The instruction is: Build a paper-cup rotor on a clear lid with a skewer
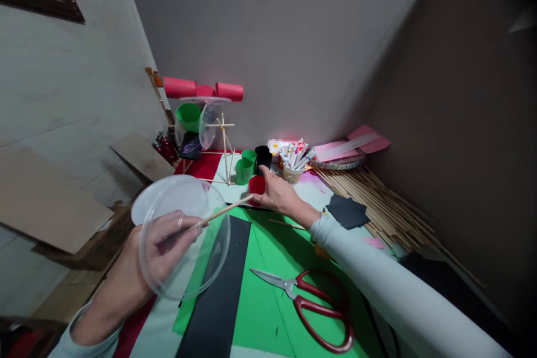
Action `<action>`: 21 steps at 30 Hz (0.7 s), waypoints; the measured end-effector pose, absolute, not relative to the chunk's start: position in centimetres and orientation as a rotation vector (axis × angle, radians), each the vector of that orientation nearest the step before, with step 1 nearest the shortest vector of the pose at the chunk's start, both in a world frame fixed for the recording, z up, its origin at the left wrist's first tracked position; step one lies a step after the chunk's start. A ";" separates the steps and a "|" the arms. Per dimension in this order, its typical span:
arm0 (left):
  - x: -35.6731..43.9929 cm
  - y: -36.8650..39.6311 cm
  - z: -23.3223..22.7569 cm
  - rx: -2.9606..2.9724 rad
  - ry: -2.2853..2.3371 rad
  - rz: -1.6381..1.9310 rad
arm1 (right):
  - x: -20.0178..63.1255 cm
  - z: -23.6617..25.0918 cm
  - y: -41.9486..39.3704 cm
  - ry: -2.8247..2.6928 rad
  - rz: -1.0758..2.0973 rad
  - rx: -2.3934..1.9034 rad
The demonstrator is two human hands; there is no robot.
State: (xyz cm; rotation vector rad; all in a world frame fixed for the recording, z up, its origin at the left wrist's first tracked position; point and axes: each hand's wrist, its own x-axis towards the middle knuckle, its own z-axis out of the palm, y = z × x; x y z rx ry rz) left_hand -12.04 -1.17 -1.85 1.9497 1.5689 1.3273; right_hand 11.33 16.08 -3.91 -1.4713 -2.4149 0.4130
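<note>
Wooden stick (229,208) pinched in my left hand (164,247), behind a clear lid (213,251) — right hand (280,194) at the red tube (255,184), toward the desk (309,182)'s far edge, hold unclear.

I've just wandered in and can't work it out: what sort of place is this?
Probably a craft corner, though whether in a home or a workshop I can't tell. Red-handled scissors lie on green sheets, near markers and wooden sticks.

Green paper (257,316) is free left of scissors (290,286); rightward, the sleeve (390,285) apparently obstructs.
</note>
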 end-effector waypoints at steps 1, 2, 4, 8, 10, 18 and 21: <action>-11.9 -1.2 -1.8 2.021 1.549 1.297 | 11.2 -4.1 16.2 -2.421 0.413 -1.470; -11.8 -1.1 -1.7 2.085 1.535 1.274 | 11.1 -4.3 16.2 -2.425 0.418 -1.463; -11.5 -1.2 -1.4 2.118 1.543 1.283 | 11.1 -4.6 16.4 -2.420 0.437 -1.438; -10.9 -1.4 -0.9 2.084 1.541 1.285 | 11.9 -5.2 16.7 -2.346 0.516 -1.356; -10.8 -1.6 -0.8 2.031 1.561 1.307 | 12.7 -5.4 16.8 -2.274 0.572 -1.300; -11.1 -1.3 -2.1 1.287 1.517 1.422 | 16.7 -4.1 14.0 -1.834 0.956 -0.999; -10.6 -1.1 -2.6 1.128 1.402 1.494 | 17.8 -2.9 10.9 -1.690 1.096 -0.869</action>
